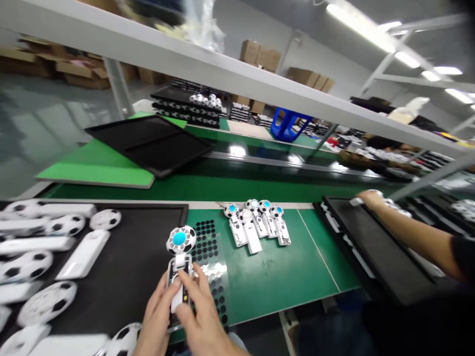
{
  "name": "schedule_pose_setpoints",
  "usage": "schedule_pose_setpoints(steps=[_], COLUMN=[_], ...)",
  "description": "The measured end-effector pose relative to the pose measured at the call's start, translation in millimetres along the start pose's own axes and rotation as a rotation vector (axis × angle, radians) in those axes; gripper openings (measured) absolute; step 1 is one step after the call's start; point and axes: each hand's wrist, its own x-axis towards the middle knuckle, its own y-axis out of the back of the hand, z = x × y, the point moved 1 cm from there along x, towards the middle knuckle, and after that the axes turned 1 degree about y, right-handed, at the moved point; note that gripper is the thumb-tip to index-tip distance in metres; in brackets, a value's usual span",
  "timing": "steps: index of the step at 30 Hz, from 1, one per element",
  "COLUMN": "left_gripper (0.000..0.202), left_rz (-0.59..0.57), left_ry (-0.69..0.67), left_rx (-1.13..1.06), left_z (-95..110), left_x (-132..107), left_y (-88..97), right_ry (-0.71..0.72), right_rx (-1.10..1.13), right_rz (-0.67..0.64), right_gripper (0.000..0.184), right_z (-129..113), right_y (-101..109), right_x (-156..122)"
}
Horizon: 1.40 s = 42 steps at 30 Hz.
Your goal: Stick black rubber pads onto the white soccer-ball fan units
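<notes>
A white handheld fan [180, 241] with a football-patterned round head and a blue disc at its centre is held upright in front of me. Its handle looks uncovered, with inner parts showing. My left hand [158, 311] closes around the handle's left side, its thumb on the front. My right hand [202, 309] grips the other side, fingers and thumb pressing on the handle's face. Beside my right hand lies a clear sheet of black round stickers [205, 240]. Several similar fans [254, 237] lie in a cluster on the green tabletop [293, 272].
At left, a black tray [129, 247] carries several football-patterned fans [83, 252]. An empty-looking black tray [148, 141] rests on a green board [96, 158] behind. At right, a co-worker's arm [411, 227] reaches over stacked black trays [378, 247]. A shelf beam [237, 74] crosses above.
</notes>
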Motion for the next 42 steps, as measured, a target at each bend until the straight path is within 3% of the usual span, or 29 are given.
schedule_pose_setpoints(steps=[4,7,10,13,14,16,19,22,24,26,28,30,33,36,38,42], left_gripper=[0.051,0.054,0.059,0.052,0.05,0.042,0.03,0.014,0.022,0.038,0.041,0.033,0.012,0.016,0.022,0.029], left_rz=[0.03,-0.097,-0.287,-0.305,-0.263,-0.108,0.188,0.417,0.487,0.503,0.497,0.462,0.343,0.188,0.088,-0.099], left_ry=[0.06,-0.004,-0.173,-0.33,-0.401,-0.529,-0.584,-0.54,-0.45,-0.352,-0.279,-0.225,-0.155,-0.126,-0.126,-0.002], left_rx=[0.111,0.238,0.441,0.52,0.548,0.611,0.674,0.712,0.72,0.698,0.634,0.531,0.323,0.082,-0.049,-0.299], left_z=[-10.6,-25.1,-35.7,-22.2,-9.0,28.4,93.5,139.2,151.1,151.5,146.7,141.8,136.6,127.7,116.8,86.4], left_x=[4.6,1.3,-4.3,8.7,18.8,43.8,79.4,100.4,108.3,115.4,122.7,128.0,124.0,101.6,80.3,41.6], left_y=[-26.2,-58.5,-94.1,-108.9,-104.3,-78.4,-11.9,52.7,82.8,101.2,109.6,109.9,99.2,81.1,68.8,49.8], right_ry=[-0.047,-0.044,-0.131,-0.292,-0.315,-0.349,-0.427,-0.516,-0.552,-0.513,-0.395,-0.252,-0.094,-0.004,-0.002,-0.074], right_rx=[-0.042,0.031,0.177,0.204,0.138,-0.069,-0.292,-0.352,-0.413,-0.491,-0.536,-0.512,-0.439,-0.429,-0.461,-0.549], right_rz=[0.28,0.458,0.62,0.815,0.871,1.007,1.147,1.139,1.154,1.158,1.047,0.784,0.311,0.06,-0.01,-0.051], right_gripper=[0.051,0.047,0.059,0.073,0.077,0.08,0.065,0.047,0.04,0.037,0.033,0.028,0.022,0.015,0.015,0.013], right_z=[24.6,43.0,63.9,97.1,110.3,135.9,162.1,168.5,163.0,151.9,138.7,127.2,116.3,111.2,110.0,109.7], right_y=[-7.9,3.8,38.8,101.7,127.9,183.0,256.9,304.9,318.2,312.1,282.3,229.6,132.1,60.3,38.0,28.3], right_x=[-14.6,-18.7,-23.1,-24.7,-22.1,-12.3,5.4,14.9,15.9,16.4,19.8,27.2,41.7,56.6,65.7,77.6])
